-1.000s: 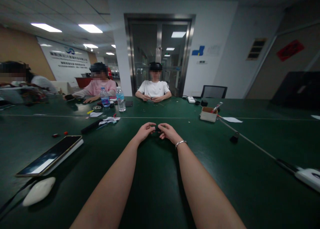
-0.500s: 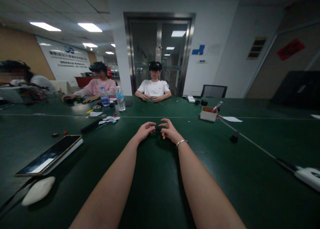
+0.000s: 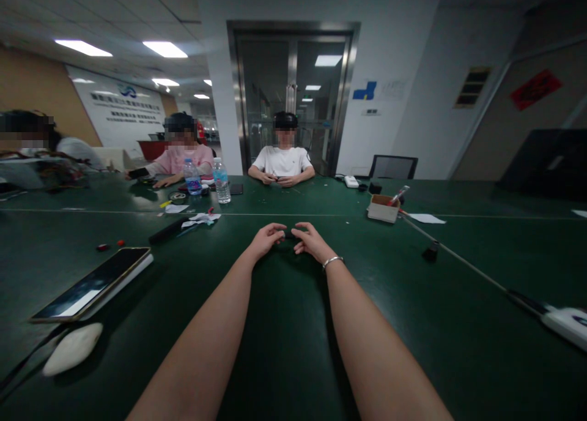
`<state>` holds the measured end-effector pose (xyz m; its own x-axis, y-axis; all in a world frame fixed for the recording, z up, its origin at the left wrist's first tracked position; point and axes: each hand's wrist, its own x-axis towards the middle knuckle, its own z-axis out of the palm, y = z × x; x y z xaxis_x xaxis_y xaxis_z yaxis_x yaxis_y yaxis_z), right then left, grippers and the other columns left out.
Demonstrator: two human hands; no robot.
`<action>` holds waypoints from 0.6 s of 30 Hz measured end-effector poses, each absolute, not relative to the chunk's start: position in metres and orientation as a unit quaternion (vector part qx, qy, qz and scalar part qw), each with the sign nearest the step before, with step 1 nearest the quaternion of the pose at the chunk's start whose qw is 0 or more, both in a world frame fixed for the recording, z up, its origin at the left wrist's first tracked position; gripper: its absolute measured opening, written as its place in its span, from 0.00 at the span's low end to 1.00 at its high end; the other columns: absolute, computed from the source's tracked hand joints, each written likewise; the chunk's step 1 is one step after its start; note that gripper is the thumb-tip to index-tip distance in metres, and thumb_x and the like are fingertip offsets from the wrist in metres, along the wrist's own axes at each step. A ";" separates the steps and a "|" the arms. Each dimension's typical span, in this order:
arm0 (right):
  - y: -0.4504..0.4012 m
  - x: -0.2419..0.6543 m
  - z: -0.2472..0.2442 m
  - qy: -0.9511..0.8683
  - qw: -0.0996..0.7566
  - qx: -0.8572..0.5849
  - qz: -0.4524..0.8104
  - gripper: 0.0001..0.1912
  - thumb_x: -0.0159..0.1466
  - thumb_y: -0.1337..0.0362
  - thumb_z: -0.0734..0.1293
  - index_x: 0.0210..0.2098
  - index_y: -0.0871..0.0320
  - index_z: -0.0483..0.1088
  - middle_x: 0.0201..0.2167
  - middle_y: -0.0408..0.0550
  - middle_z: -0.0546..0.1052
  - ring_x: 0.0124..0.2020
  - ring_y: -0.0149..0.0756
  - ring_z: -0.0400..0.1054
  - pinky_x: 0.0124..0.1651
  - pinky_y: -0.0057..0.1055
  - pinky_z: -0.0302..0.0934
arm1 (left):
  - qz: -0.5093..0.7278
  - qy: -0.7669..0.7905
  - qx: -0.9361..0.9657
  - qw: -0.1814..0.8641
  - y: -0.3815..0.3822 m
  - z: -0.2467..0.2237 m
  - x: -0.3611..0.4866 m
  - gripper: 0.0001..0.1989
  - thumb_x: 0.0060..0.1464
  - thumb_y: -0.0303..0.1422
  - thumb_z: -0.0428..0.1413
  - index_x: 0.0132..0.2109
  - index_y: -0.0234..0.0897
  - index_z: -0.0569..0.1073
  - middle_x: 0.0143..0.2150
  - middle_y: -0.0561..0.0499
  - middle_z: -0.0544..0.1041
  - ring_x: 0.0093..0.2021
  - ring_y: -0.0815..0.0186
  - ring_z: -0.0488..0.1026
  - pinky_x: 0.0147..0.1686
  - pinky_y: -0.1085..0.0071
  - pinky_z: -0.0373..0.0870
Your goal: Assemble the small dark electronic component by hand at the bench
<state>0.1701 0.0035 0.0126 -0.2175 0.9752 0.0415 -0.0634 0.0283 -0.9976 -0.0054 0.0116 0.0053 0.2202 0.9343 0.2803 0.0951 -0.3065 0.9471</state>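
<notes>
Both my arms reach out over the dark green table. Between my fingertips is a small, dark, short cylinder-like object, too small to name. My left hand pinches its left end between thumb and fingers. My right hand, with a silver bracelet at the wrist, has its fingers curled around the right end of the same object. The fingers partly hide the object, so its full shape does not show.
A phone on a white box and a pale pointed object lie to the left. Two water bottles stand farther back. A small box with pens sits right. A person sits opposite; others sit left.
My right index finger has lowered and straightened slightly toward the object. My left hand stays about still. The co-worker in pink at the left has lifted a dark object off the table.
</notes>
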 end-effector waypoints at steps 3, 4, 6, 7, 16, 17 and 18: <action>0.005 0.168 0.012 -0.557 0.436 -0.436 0.557 0.16 0.63 0.54 0.61 0.43 0.59 0.61 0.21 0.44 0.72 0.13 0.25 0.64 0.15 0.20 0.61 | 0.481 0.396 0.651 0.433 0.011 0.006 -0.006 0.18 0.45 0.37 0.58 0.43 0.33 0.72 0.29 0.52 0.73 0.26 0.71 0.66 0.29 0.72 0.63; 0.005 0.168 0.013 -0.563 0.431 -0.431 0.558 0.15 0.63 0.56 0.61 0.44 0.60 0.61 0.21 0.44 0.72 0.13 0.24 0.64 0.15 0.19 0.61 | 0.480 0.397 0.652 0.433 0.011 0.006 -0.006 0.18 0.45 0.37 0.58 0.43 0.33 0.72 0.29 0.52 0.73 0.26 0.71 0.66 0.29 0.73 0.63; 0.003 0.171 0.014 -0.576 0.434 -0.406 0.561 0.15 0.61 0.63 0.64 0.47 0.58 0.61 0.27 0.45 0.74 0.14 0.23 0.65 0.16 0.19 0.62 | 0.479 0.400 0.649 0.435 0.010 0.007 -0.006 0.17 0.45 0.36 0.58 0.43 0.33 0.72 0.29 0.52 0.73 0.26 0.72 0.66 0.29 0.73 0.63; 0.001 0.172 0.015 -0.581 0.440 -0.389 0.563 0.20 0.58 0.67 0.65 0.49 0.55 0.60 0.32 0.46 0.75 0.15 0.22 0.66 0.17 0.20 0.63 | 0.480 0.403 0.646 0.436 0.010 0.007 -0.006 0.17 0.45 0.36 0.58 0.43 0.33 0.72 0.29 0.52 0.73 0.26 0.71 0.66 0.29 0.73 0.63; 0.002 0.169 0.015 -0.549 0.447 -0.422 0.566 0.23 0.60 0.56 0.64 0.51 0.58 0.59 0.25 0.45 0.73 0.15 0.25 0.67 0.18 0.21 0.64 | 0.486 0.405 0.642 0.433 0.010 0.007 -0.004 0.17 0.45 0.37 0.58 0.42 0.34 0.72 0.29 0.51 0.73 0.28 0.69 0.68 0.30 0.72 0.64; 0.002 0.168 0.015 -0.553 0.437 -0.425 0.569 0.20 0.62 0.55 0.62 0.49 0.61 0.62 0.21 0.44 0.72 0.15 0.25 0.66 0.18 0.20 0.63 | 0.485 0.404 0.642 0.434 0.010 0.007 -0.004 0.17 0.44 0.37 0.58 0.42 0.34 0.72 0.29 0.51 0.73 0.28 0.69 0.68 0.30 0.71 0.64; 0.002 0.168 0.015 -0.557 0.429 -0.424 0.571 0.18 0.63 0.55 0.60 0.46 0.62 0.64 0.18 0.45 0.72 0.14 0.26 0.66 0.17 0.20 0.63 | 0.484 0.403 0.642 0.436 0.010 0.007 -0.004 0.17 0.44 0.36 0.58 0.42 0.34 0.72 0.29 0.51 0.73 0.28 0.69 0.68 0.31 0.71 0.64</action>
<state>0.1684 0.0021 0.0148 -0.2720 0.9623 -0.0067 -0.0184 -0.0121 -0.9998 -0.0036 0.0098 0.0070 0.2056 0.9407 0.2698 0.0955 -0.2937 0.9511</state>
